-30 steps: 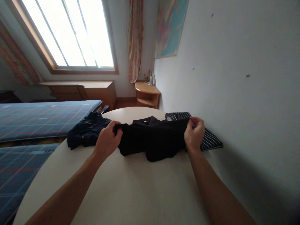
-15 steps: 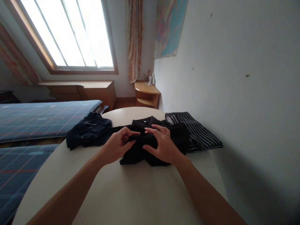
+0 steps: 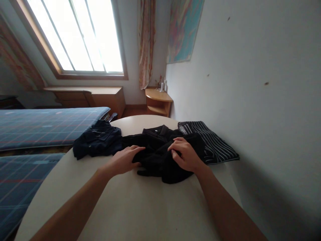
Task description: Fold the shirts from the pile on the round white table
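A black collared shirt [image 3: 152,157] lies rumpled on the white round table [image 3: 130,207], its collar and small white label at the far side. At its left edge rests my left hand [image 3: 125,159], fingers stretched over the cloth and thumb apart below. My right hand [image 3: 185,154] is closed, with curled fingers pinching the shirt's fabric on the right. A folded dark navy garment [image 3: 100,140] sits to the left, close to the shirt. On the right, a black-and-white striped garment [image 3: 210,142] lies folded, partly covered by the black shirt.
Beds with blue plaid mattresses [image 3: 50,127] stand left of the table. Along the right runs a white wall [image 3: 238,100]. A wooden corner shelf [image 3: 157,95] and a long desk [image 3: 105,92] stand beyond, below a bright window [image 3: 80,36].
The two hands have moved apart, the right one outward with its fingers now curled into the cloth. My left hand has loosened its pinch. The shirt's near part has shifted and bunched toward the right.
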`<move>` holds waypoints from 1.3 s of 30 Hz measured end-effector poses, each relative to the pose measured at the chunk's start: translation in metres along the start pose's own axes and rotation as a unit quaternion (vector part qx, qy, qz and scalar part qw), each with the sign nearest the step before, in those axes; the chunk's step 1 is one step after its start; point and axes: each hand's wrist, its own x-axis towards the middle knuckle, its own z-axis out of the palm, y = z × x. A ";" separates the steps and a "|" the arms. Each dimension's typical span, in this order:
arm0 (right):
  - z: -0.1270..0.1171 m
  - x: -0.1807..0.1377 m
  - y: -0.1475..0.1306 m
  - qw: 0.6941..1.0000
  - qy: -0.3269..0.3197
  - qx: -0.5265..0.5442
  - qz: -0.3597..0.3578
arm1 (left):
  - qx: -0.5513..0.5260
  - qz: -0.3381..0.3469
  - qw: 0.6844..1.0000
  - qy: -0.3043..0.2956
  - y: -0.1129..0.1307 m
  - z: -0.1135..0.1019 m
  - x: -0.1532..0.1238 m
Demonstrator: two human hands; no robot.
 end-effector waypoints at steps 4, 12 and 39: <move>0.004 0.000 0.004 0.999 -0.025 -0.042 0.018 | 0.041 -0.016 0.999 -0.031 0.004 -0.005 -0.001; -0.004 -0.002 0.013 0.997 0.028 -0.052 0.054 | 0.010 -0.174 0.944 0.280 -0.003 -0.032 0.003; 0.020 -0.002 0.014 0.991 -0.060 -0.057 0.105 | -0.024 0.127 0.991 -0.042 0.051 0.006 -0.001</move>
